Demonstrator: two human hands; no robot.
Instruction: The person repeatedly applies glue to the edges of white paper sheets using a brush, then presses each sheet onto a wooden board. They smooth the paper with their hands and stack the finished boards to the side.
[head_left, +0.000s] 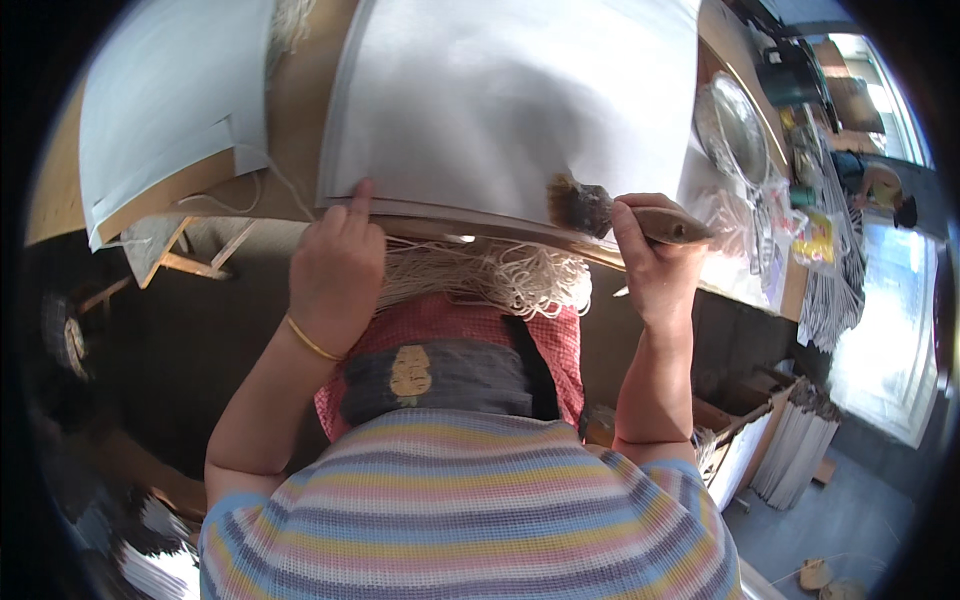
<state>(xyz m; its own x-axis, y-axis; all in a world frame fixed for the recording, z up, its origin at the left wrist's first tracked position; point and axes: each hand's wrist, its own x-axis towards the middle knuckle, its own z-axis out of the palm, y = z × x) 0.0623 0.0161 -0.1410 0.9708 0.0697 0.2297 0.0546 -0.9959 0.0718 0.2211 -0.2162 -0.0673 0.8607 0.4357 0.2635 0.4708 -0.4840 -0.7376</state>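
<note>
My right hand (660, 259) grips the wooden handle of a wide bristle brush (581, 204), its bristles at the near edge of a stack of large white paper sheets (480, 112). At the near left corner of the stack, my left hand (339, 259) rests with one finger extended onto the paper, holding nothing that I can see. A bundle of white cord (517, 277) hangs between the table edge and my lap.
On the left of the wooden table (296, 127) lies another white sheet (176, 97) with a loose cord. To the right stand a plastic-lined basin (739, 127) and plastic bags (814, 236). Another person (881, 187) is at the far right. Bundled paper (795, 450) stands below.
</note>
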